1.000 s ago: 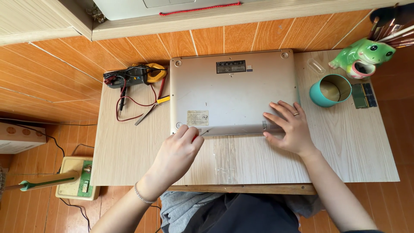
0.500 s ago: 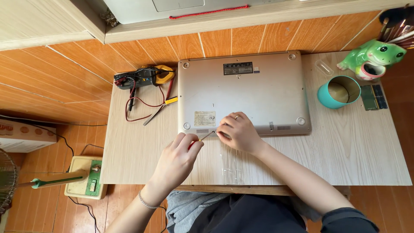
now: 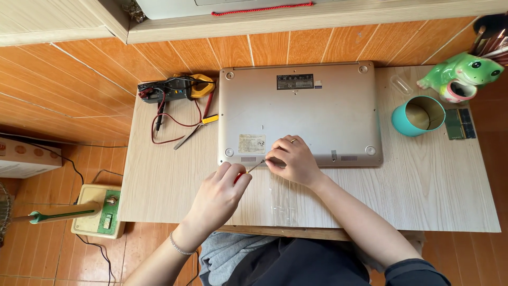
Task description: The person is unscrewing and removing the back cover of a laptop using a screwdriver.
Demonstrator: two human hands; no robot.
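Laptop: a silver laptop (image 3: 312, 114) lies bottom-up on the far middle of the light wooden table (image 3: 434, 196), its base cover in place and lying flat all round.
Work point: the near edge of the base, close to the left near corner, just right of a pale sticker.
Screwdriver: a small screwdriver (image 3: 248, 170) with a red handle slants from the near left up to that edge; its thin tip meets the base beside the right fingertips.
Left hand: the left hand (image 3: 219, 193) is closed round the screwdriver handle, just near the laptop's edge.
Right hand: the right hand (image 3: 292, 159) rests on the base with fingers curled, the fingertips pinched at the screwdriver tip; whether they hold a screw is too small to tell.
Progress: judging by the seated cover, the opening looks to be at an early stage; no loose screws show on the table, and which screws are out cannot be made out.
Left of laptop: a clamp meter (image 3: 172, 89) with red and black leads, and tweezers (image 3: 193, 132) with a yellow grip.
Right of laptop: a teal cup (image 3: 418, 115), a green frog figure (image 3: 463, 71), two green memory modules (image 3: 459, 123).
Floor, near left: a soldering station (image 3: 98, 209) with a green-handled iron.
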